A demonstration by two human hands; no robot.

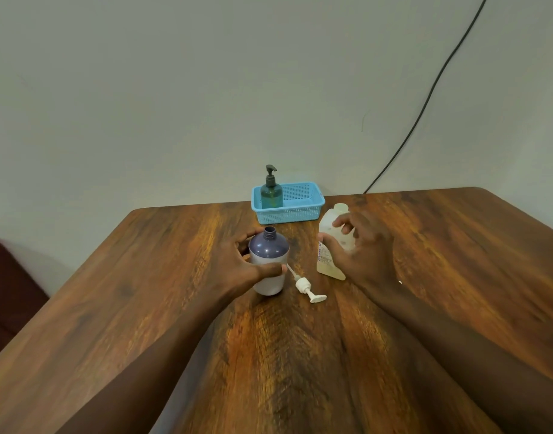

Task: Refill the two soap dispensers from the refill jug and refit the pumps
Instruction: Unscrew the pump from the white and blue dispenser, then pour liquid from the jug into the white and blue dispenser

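Filling is what we are readying: left hand (247, 261) gripping the open purple dispenser (268, 261), right hand (359, 249) closing on the refill jug (330, 245), needing a lift and tilt over the neck.

On the table (425, 277), 1 dispenser bottle (268, 261) stands upright left of centre, the left hand (237, 264) wrapped around it. Its pump (306, 286) lies flat just right of its base. Further right stands the refill jug (331, 245), the right hand (363, 249) at its near right side. Behind them, at the table's far edge against the wall, sits a basket (300, 211) with the 2nd dispenser (271, 192) upright in its left end
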